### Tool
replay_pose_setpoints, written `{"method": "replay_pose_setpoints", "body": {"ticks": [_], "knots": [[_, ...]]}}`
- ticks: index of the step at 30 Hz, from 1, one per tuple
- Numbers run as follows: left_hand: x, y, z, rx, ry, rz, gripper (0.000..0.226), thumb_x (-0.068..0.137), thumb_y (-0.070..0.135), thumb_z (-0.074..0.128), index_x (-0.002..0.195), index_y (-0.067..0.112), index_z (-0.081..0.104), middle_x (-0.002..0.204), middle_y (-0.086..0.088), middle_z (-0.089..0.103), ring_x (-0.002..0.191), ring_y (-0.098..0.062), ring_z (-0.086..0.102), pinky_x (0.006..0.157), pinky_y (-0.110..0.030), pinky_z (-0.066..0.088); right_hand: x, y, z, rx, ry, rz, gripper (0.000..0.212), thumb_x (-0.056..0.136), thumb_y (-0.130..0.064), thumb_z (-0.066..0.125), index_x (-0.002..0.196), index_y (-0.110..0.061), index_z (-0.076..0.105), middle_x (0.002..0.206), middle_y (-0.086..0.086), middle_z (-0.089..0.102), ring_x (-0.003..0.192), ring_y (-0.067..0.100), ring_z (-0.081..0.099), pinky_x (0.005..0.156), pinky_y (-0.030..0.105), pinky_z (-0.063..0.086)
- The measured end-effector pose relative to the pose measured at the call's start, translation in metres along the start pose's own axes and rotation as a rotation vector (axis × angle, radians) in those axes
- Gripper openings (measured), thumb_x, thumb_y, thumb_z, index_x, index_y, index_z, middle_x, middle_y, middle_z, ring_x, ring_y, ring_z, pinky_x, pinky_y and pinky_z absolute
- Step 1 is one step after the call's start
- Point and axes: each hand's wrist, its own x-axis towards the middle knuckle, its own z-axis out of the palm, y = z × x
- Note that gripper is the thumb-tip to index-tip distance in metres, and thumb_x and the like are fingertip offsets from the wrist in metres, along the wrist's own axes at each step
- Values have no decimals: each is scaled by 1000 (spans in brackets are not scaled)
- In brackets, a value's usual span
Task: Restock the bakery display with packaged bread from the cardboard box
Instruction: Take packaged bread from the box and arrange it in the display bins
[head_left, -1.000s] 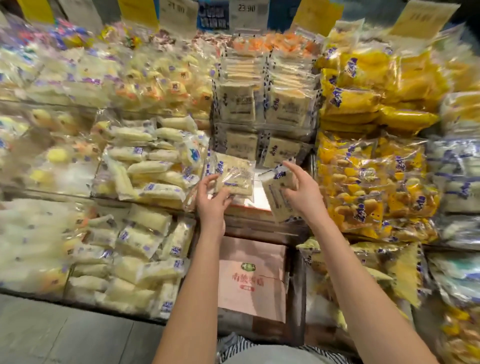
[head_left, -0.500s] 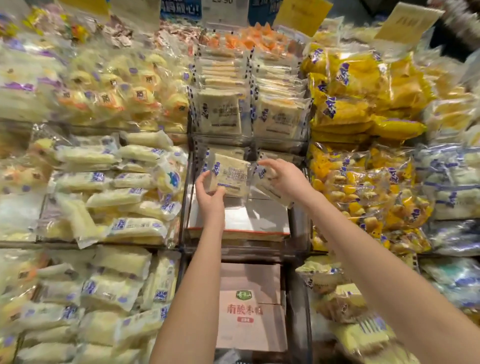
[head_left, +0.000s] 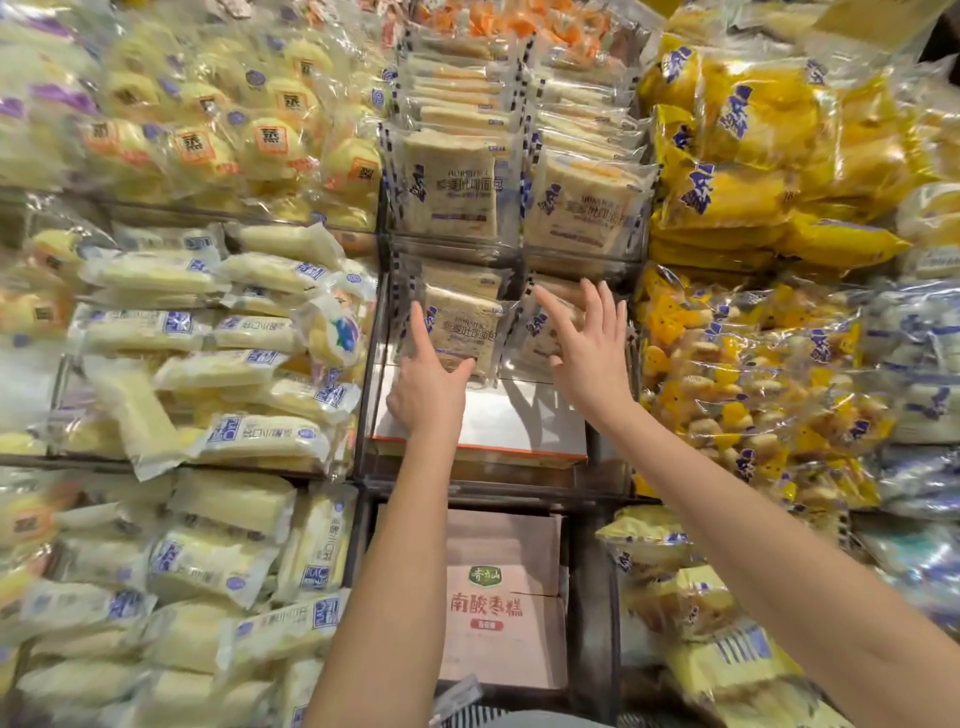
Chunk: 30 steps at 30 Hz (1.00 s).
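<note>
Two clear packets of sliced bread stand at the back of the middle clear bin (head_left: 475, 451). My left hand (head_left: 426, 389) grips the left bread packet (head_left: 465, 325) by its lower edge, index finger up its left side and thumb under its right corner. My right hand (head_left: 589, 353) has straight, spread fingers that press on the right bread packet (head_left: 535, 338), which leans back against the row behind. The cardboard box (head_left: 504, 597), pinkish with red characters, sits in the compartment below the bin, between my forearms.
The bin above holds two full rows of the same sliced bread (head_left: 452, 182). Pale long bread packets (head_left: 249, 364) fill the left shelves. Yellow bags (head_left: 753, 182) and bags of small buns (head_left: 753, 374) crowd the right. The bin's white floor (head_left: 488, 421) shows in front of the packets.
Both hands reached deeper into the middle bin and stood their packets at its back. My right hand let go of its packet and now presses it with flat fingers. The view came closer.
</note>
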Motion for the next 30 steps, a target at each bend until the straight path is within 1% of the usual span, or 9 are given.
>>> {"method": "replay_pose_setpoints", "body": {"ticks": [2,5,8,10,13,17,21,24,30], "knots": [[-1,-3,6,-5,104,132,97,86,42,72,156,38,5,135,-14,44,113,-30,53,89,-41,45,-6,3,5,-31,-7,13,98,77,-2,74,154,-36,23,156,27,21,148,43,8,118,57,3],[6,-6,19,-25,199,358,89,83,32,75,155,34,22,153,-13,23,138,-30,29,110,-48,37,-7,8,8,-53,-20,3,98,77,-6,76,154,-34,23,155,27,24,147,44,11,117,59,3],[10,-6,31,-108,50,393,98,84,41,73,156,37,7,163,-8,-7,151,-31,4,118,-53,24,-5,7,9,-81,-50,-19,99,77,-9,76,155,-33,21,155,29,23,147,44,12,116,61,0],[8,-7,36,-71,20,387,106,84,45,72,154,39,-7,163,-6,-16,152,-30,-1,120,-52,20,-5,8,11,-115,-58,-41,103,76,-15,78,156,-34,16,155,30,21,147,44,11,115,62,-1],[9,-6,41,-89,83,374,106,83,39,75,156,38,-2,163,-11,-15,152,-32,1,119,-54,23,-2,12,15,-153,-34,-94,106,74,-20,82,155,-34,15,153,30,24,145,47,16,114,64,4],[16,3,48,-141,169,304,109,82,27,78,153,42,-3,162,-13,-16,151,-35,-5,116,-58,27,5,14,17,-188,37,-205,102,73,-1,71,154,-32,18,150,28,30,138,49,27,113,67,12],[23,14,48,-170,217,255,112,81,20,79,150,44,-5,161,-18,-14,150,-39,-3,116,-63,20,11,11,20,-198,73,-237,98,73,1,68,154,-31,22,150,25,31,135,48,28,113,67,12],[26,17,43,-169,209,206,115,79,21,80,151,42,-7,161,-24,-11,151,-36,-6,121,-57,9,11,5,21,-186,55,-199,96,75,-1,69,153,-31,22,150,25,30,135,48,29,113,67,11],[9,16,26,-170,166,251,111,81,26,79,157,34,-2,162,-17,-17,151,-32,-10,122,-54,8,-4,-11,8,-82,6,-123,91,75,2,65,153,-30,29,161,22,11,148,46,4,114,66,-3]]}}
